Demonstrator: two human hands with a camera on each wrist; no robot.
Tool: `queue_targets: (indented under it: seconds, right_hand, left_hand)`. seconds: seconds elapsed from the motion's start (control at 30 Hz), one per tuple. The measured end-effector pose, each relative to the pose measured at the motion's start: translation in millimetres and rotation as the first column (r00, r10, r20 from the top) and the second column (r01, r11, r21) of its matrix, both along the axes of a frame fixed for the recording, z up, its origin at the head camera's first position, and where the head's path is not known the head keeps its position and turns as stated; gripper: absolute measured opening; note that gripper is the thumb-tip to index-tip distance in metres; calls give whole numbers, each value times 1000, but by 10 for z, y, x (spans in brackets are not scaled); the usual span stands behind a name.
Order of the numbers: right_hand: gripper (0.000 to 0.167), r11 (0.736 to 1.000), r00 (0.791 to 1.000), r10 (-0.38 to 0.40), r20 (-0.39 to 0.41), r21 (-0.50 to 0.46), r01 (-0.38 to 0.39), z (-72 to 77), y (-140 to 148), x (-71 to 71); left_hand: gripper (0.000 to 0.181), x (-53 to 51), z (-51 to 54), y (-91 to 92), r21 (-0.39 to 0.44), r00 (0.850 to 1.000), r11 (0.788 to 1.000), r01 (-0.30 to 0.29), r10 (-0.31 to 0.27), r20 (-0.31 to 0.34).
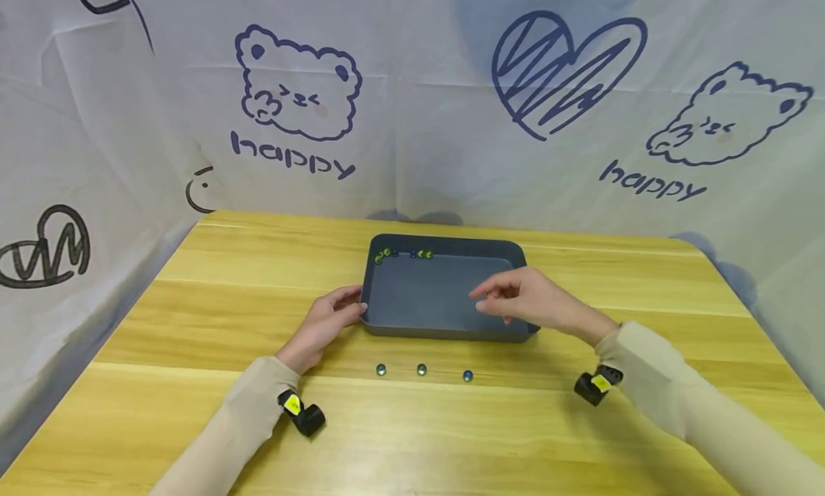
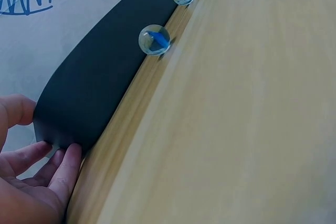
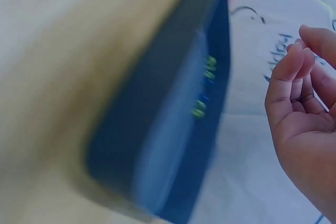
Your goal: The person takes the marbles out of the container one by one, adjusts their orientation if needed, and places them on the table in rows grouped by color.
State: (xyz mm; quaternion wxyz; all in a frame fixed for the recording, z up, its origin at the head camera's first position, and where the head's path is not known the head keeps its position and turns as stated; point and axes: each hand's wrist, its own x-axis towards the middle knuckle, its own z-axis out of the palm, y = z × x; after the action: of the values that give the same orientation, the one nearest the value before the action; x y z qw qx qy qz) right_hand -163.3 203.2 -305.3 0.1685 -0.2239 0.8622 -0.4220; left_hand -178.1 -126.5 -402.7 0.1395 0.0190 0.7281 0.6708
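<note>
A dark grey rectangular tray point(image 1: 445, 333) lies on the table. My left hand point(image 1: 324, 326) holds its near left corner; in the left wrist view the thumb touches the upper edge and the other fingers point(image 2: 67, 174) meet the wall lower down. Above the tray's right part hovers my right hand point(image 1: 525, 295), fingers bent, thumb and index tips slightly apart, nothing visible between them. Several yellow-green marbles point(image 1: 422, 254) and blue marbles point(image 1: 395, 253) sit along the tray's far left side. In front of the tray are three clear glass marbles with coloured swirls: left point(image 1: 381, 369), middle point(image 1: 422, 369), right point(image 1: 468, 375).
The wooden table point(image 1: 412, 439) extends around the tray on all sides. White cloth point(image 1: 425, 152) with bear, heart and lettering drawings hangs behind and at the sides. Each wrist wears a small black camera, one left point(image 1: 309, 419), one right point(image 1: 591, 387).
</note>
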Motion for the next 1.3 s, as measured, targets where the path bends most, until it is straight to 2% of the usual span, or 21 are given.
queue_targets:
  seconds: [0.1, 0.2, 0.43, 0.7, 0.9, 1.1, 1.3]
  right_hand:
    - [28, 999, 999, -27, -31, 26, 28, 167, -56, -162]
    - [30, 998, 997, -53, -47, 23, 55, 265, -119, -333]
    - [33, 994, 992, -111, -59, -2, 111, 324, -246, -629]
    - [34, 988, 991, -134, -25, -80, 132, 179, -423, -938]
    - [34, 985, 990, -138, 41, -99, 142, 43, -555, -1129]
    - [36, 989, 988, -146, 50, -2, 146, -29, -674, -1239]
    - [32, 985, 989, -138, 59, 110, 131, -141, -812, -1288]
  left_hand:
    - [52, -4, 3, 2, 0, 1000, 1000, 3, -3, -3]
    - [51, 0, 9, 6, -2, 1000, 1000, 2, -2, -5]
    - [51, 5, 21, 22, -4, 1000, 1000, 6, -6, 3]
    - [52, -3, 6, 10, -8, 1000, 1000, -5, 5, 2]
    - [51, -1, 19, 21, -13, 1000, 1000, -2, 2, 4]
    - [52, -11, 29, 1, -14, 1000, 1000, 6, -6, 1]
    - [52, -8, 9, 7, -14, 1000, 1000, 5, -4, 8]
